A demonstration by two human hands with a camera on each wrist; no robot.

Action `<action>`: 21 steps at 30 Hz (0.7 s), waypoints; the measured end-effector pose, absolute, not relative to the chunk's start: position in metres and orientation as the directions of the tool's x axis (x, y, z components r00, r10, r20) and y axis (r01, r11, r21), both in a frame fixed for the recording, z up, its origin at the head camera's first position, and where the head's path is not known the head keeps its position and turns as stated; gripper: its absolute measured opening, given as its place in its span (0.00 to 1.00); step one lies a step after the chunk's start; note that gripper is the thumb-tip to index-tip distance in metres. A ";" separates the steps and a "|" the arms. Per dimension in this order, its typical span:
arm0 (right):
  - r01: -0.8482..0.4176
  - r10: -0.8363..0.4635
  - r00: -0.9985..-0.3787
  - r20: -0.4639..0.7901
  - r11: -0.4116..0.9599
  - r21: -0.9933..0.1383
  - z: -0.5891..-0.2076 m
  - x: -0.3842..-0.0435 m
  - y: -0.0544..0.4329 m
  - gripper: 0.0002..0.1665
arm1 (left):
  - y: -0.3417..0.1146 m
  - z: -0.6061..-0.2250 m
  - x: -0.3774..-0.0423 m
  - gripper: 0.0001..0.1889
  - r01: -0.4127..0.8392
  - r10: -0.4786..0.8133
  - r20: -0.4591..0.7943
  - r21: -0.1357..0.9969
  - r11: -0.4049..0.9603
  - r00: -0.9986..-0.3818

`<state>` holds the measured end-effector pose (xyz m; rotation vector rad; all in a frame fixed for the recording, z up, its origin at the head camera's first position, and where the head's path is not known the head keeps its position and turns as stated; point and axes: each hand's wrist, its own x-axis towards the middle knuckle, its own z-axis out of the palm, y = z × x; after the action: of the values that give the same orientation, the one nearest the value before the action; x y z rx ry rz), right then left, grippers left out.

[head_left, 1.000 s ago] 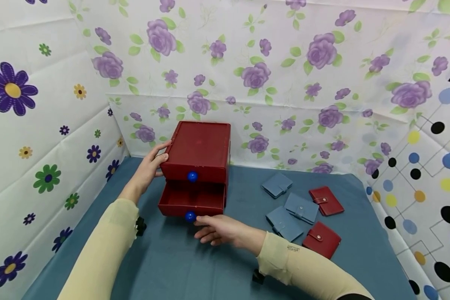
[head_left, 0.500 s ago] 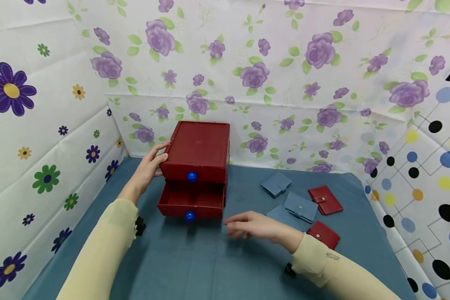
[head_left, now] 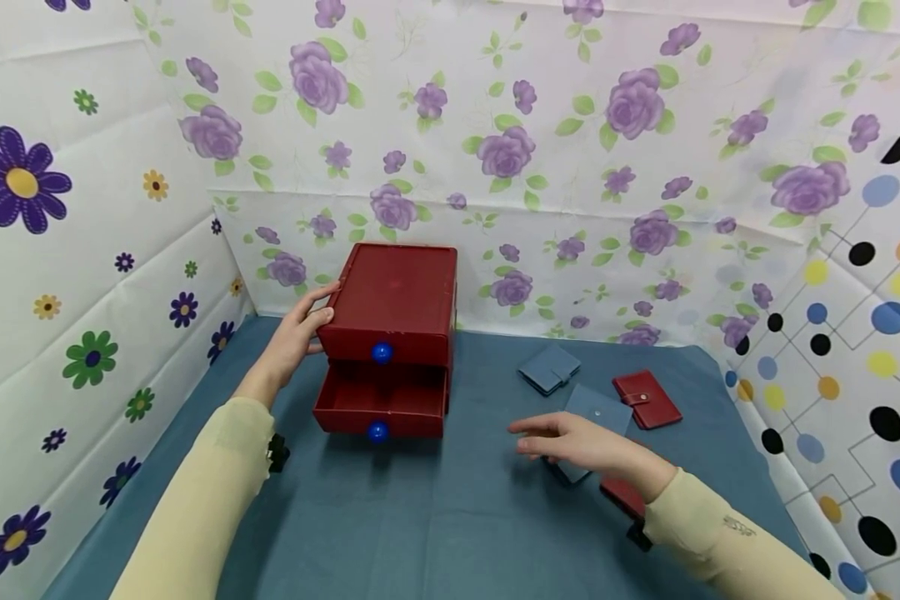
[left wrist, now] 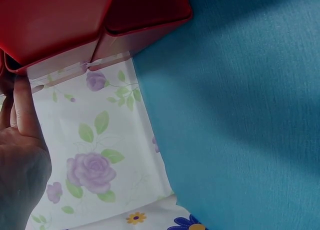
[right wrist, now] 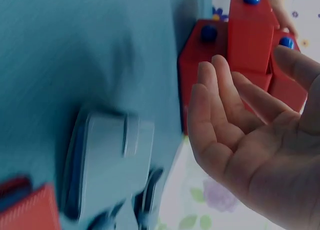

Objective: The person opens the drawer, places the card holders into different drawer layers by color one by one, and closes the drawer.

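A red drawer cabinet (head_left: 397, 287) with blue knobs stands at the back left of the table. Its lower drawer (head_left: 412, 423) is pulled partway out, and its visible inside is bare. My left hand (head_left: 292, 337) rests against the cabinet's left side, thumb near the front edge; in the left wrist view its fingertips are partly hidden. To the right, my right hand (head_left: 588, 446) hovers over small snap-tab wallets, fingers loosely bent, nothing in its palm. Beneath it lie a blue-grey wallet (head_left: 598, 406) and another, partly covered. A red wallet (head_left: 622, 495) shows beneath the wrist.
Another blue-grey wallet (head_left: 550, 369) and a red wallet (head_left: 647, 400) lie farther back on the blue tablecloth (head_left: 390, 533). Flower-printed sheets (head_left: 510, 208) stand behind and at the left, and a dotted sheet (head_left: 862, 333) borders the right.
My right hand has left the lower drawer's knob and moved right, over the wallets. My left hand stays against the cabinet, and the drawer stays pulled out.
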<state>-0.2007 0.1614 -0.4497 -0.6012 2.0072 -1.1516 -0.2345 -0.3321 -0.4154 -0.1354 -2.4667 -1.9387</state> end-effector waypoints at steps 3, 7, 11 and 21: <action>-0.057 -0.690 -0.632 -0.354 0.496 -0.866 -0.445 -0.203 0.177 0.32 | -0.332 -0.415 -0.234 0.34 0.067 0.067 0.053 0.969 0.237 -0.996; -0.174 -0.695 -0.652 -0.305 0.528 -0.831 -0.442 -0.206 0.198 0.30 | -0.331 -0.416 -0.235 0.34 0.070 0.069 0.055 0.968 0.240 -0.996; -0.361 -0.705 -0.661 -0.257 0.599 -0.714 -0.443 -0.210 0.222 0.28 | -0.331 -0.416 -0.235 0.34 0.071 0.072 0.055 0.969 0.239 -0.996; -0.476 -0.694 -0.674 -0.253 0.670 -0.570 -0.454 -0.212 0.273 0.24 | -0.331 -0.414 -0.233 0.34 0.069 0.069 0.053 0.968 0.241 -0.996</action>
<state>-0.2123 0.2726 -0.4543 -0.9102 2.4303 -0.6480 -0.2329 -0.3314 -0.4144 -0.1368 -2.4752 -1.9301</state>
